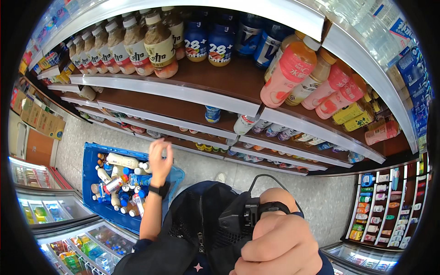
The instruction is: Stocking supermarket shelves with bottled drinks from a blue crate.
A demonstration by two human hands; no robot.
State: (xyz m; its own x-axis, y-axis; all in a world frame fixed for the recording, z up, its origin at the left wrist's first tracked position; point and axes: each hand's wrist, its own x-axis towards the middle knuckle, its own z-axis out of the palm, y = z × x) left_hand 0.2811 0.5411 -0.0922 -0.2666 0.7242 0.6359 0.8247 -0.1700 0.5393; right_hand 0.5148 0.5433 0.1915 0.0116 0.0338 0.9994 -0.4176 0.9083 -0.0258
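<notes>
2 bare hands are in view. The left hand (160, 160) is half-curled with nothing visible in its grasp, just beside the right end of a blue rectangular plastic crate (89, 176). Left of that grasp, inside the crate, lies a jumble of mixed plastic bottles (123, 160) with white, blue and brown caps. A black wristband (159, 189) sits just below it. The right hand (279, 243) is folded knuckles-up; I cannot tell whether it grips anything. Beyond both hands, brown shelves with white front edges (183, 97) carry upright pink-labelled bottles (291, 71).
</notes>
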